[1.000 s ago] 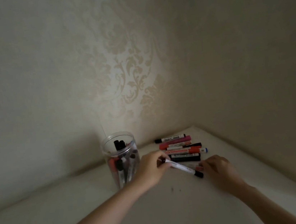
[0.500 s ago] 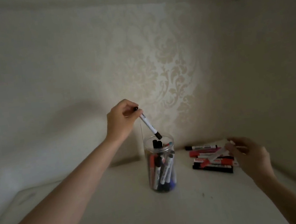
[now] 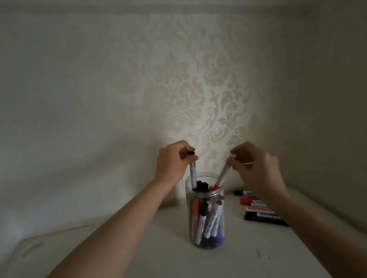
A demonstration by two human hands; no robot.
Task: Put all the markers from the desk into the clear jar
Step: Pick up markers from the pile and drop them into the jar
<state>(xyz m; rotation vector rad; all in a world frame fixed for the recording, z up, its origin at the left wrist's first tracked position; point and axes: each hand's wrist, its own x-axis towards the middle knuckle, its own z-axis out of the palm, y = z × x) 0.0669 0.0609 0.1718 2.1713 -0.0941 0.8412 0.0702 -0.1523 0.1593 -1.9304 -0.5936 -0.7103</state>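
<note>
A clear jar (image 3: 208, 219) stands upright on the pale desk (image 3: 162, 267), holding several markers. My left hand (image 3: 173, 163) is above its left rim, shut on a black-capped marker (image 3: 193, 175) that points straight down into the opening. My right hand (image 3: 254, 164) hovers over the right rim, pinching a red-capped marker (image 3: 222, 177) that slants down with its red end at the jar's mouth. A row of several markers (image 3: 258, 210) lies on the desk right of the jar, partly hidden by my right forearm.
The desk sits in a corner, with patterned wallpaper (image 3: 195, 95) behind the jar and a plain wall close on the right. A shallow oval recess (image 3: 32, 248) marks the desk at far left. Open desk surface lies in front of the jar.
My left hand lowered its marker upright into the jar's mouth. My right hand lifted a red-capped marker from the row and brought it over the jar's right rim.
</note>
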